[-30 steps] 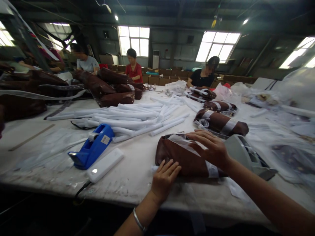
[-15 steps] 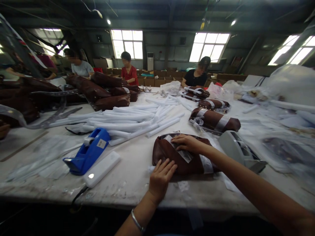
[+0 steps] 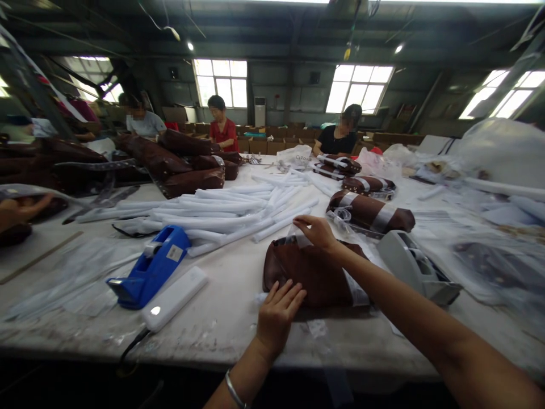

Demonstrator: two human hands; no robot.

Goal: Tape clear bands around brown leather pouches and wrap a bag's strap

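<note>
A brown leather bag (image 3: 321,278), folded into a bundle, lies in front of me with a whitish tape band (image 3: 357,288) round its right part. My left hand (image 3: 279,312) rests on the bag's near left side, fingers stretched out flat. Above the far side of the bag, my right hand (image 3: 318,232) pinches the end of a clear tape strip (image 3: 293,232), which runs down toward the bag's far edge. Whether the strip's lower end sticks to the bag is hard to see.
A blue tape dispenser (image 3: 153,267) and a white power strip (image 3: 176,298) stand left; a grey tape dispenser (image 3: 409,264) is right. Behind lie white foam rolls (image 3: 221,207), taped brown bundles (image 3: 370,211) and piled brown bags (image 3: 170,159). A co-worker's hand (image 3: 21,213) shows at far left.
My right hand has gone from lying over the strip on the bag to lifting its end up and away, toward the far side. My left hand stays in place.
</note>
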